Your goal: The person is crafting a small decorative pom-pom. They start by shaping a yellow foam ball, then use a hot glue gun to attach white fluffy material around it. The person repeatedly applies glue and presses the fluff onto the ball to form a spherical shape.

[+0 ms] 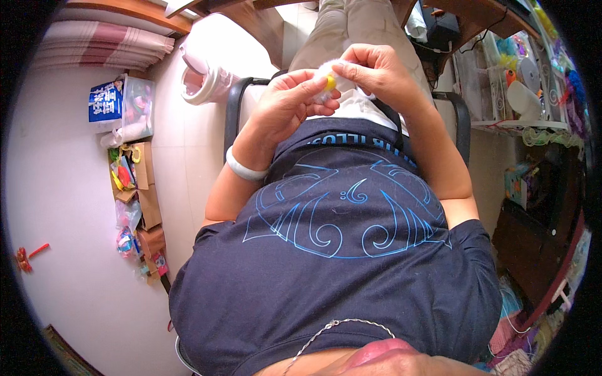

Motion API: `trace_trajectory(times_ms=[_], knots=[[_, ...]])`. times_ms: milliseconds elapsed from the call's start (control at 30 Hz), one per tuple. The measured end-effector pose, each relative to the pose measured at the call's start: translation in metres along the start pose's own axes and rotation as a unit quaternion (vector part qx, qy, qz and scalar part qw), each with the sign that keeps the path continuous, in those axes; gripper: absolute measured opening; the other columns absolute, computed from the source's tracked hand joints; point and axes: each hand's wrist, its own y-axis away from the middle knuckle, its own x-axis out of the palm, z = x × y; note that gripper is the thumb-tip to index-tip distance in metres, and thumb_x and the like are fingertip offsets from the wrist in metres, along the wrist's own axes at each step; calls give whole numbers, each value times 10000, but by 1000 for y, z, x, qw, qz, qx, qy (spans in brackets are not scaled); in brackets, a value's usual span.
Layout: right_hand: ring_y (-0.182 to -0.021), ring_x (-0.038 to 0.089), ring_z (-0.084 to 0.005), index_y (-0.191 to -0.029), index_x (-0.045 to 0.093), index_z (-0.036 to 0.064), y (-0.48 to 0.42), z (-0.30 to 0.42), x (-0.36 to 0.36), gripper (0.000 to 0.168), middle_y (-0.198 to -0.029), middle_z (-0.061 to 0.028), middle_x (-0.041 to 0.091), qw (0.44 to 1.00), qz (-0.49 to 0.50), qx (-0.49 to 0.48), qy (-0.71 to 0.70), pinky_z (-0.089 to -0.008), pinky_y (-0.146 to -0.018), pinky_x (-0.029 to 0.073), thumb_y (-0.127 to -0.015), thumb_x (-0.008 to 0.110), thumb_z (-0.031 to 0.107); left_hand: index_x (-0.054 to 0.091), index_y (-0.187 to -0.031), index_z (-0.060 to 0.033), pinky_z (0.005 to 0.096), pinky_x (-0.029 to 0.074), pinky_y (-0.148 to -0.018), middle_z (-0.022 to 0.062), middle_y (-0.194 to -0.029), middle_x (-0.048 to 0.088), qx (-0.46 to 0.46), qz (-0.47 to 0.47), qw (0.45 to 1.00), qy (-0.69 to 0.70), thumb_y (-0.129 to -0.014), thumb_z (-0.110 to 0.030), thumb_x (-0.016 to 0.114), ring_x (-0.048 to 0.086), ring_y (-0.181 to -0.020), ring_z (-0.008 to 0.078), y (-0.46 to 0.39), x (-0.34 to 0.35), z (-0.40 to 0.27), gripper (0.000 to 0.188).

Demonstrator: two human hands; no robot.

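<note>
A small bundle of fluffy white material [324, 97] with a yellow piece [330, 83] in it is held between both hands, above the lap. My left hand [296, 96], with a pale bangle [244, 165] on its wrist, pinches the yellow piece between thumb and curled fingers. The thumb and forefinger of my right hand [376, 73] close on the upper part of the white fluff. What the bundle is exactly cannot be told, as the fingers cover much of it.
A white bin [202, 87] stands on the floor at the left. Cardboard boxes [149, 207] and a clear plastic tub [141, 110] line the wall. A white shelf [522, 125] with craft supplies is at the right. Chair armrests [233, 113] flank the body.
</note>
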Motion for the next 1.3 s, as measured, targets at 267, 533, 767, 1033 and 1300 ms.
trace_trajectory(times_ms=[267, 533, 767, 1033, 1300], knots=[[-566, 394, -7, -751, 605, 24, -1, 1, -9, 163, -642, 58, 510, 999, -4, -33, 13, -170, -472, 306, -793, 653, 174, 548, -966, 7, 258, 522, -625, 135, -848, 613, -7, 29, 1000, 8, -883, -122, 496, 616, -703, 178, 1, -1, 0, 162], [-588, 408, -10, -790, 602, 32, -7, -8, -27, 173, -647, 62, 498, 999, 28, 27, 2, -175, -489, 322, -788, 661, 194, 546, -974, 2, 239, 474, -577, 95, -798, 596, -13, 40, 995, 90, -904, -170, 467, 569, -630, 144, -17, -7, 7, 201], [-628, 472, -15, -845, 574, 35, -23, -16, -38, 215, -701, 38, 534, 998, 51, 37, -18, -160, -536, 371, -783, 668, 218, 550, -984, 27, 242, 487, -642, 83, -835, 594, -31, 66, 996, 60, -871, -154, 537, 584, -706, 139, -47, -15, 0, 213], [-743, 513, -101, -914, 558, 6, -47, -24, -66, 227, -788, -48, 582, 982, 99, 59, 150, -259, -674, 434, -735, 666, 95, 532, -1016, 28, 227, 472, -609, 75, -833, 583, -43, 31, 998, 45, -873, -137, 520, 564, -673, 127, -78, -25, -21, 219], [-774, 578, -143, -1015, 574, 6, -61, 81, -171, 321, -864, -63, 609, 983, -9, 32, 183, -268, -715, 465, -777, 645, 208, 563, -929, 8, 238, 479, -564, 73, -752, 591, -16, 15, 997, 73, -873, -139, 516, 558, -591, 129, -122, -14, -70, 164]])
